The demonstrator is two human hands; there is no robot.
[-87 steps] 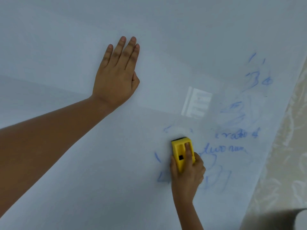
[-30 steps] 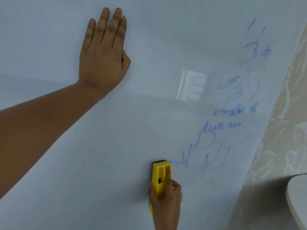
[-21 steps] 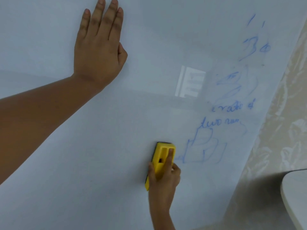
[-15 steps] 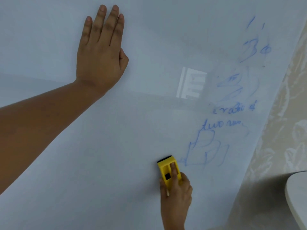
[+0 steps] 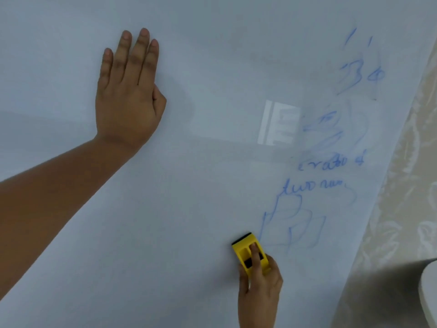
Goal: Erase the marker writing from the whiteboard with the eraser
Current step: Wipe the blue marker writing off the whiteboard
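A large whiteboard [image 5: 201,197] fills the head view. Blue marker writing [image 5: 314,188] runs down its right side, with faint smeared strokes near the top and a boxy scribble [image 5: 295,223] lower down. My right hand [image 5: 259,292] holds a yellow eraser [image 5: 243,250] with a black pad edge pressed against the board. The eraser sits just left of the scribble's lower left corner. My left hand [image 5: 127,95] lies flat on the board at the upper left, fingers together and holding nothing.
The board's right edge meets a beige patterned wall [image 5: 406,185]. A pale rounded object [image 5: 429,294] shows at the bottom right edge, over a dark shadowed area. A bright window reflection [image 5: 279,124] lies on the board.
The eraser and my right hand have shifted to the right and a little down, closer to the scribble. Earlier blue marks left of the scribble are gone. My left hand stays flat on the board.
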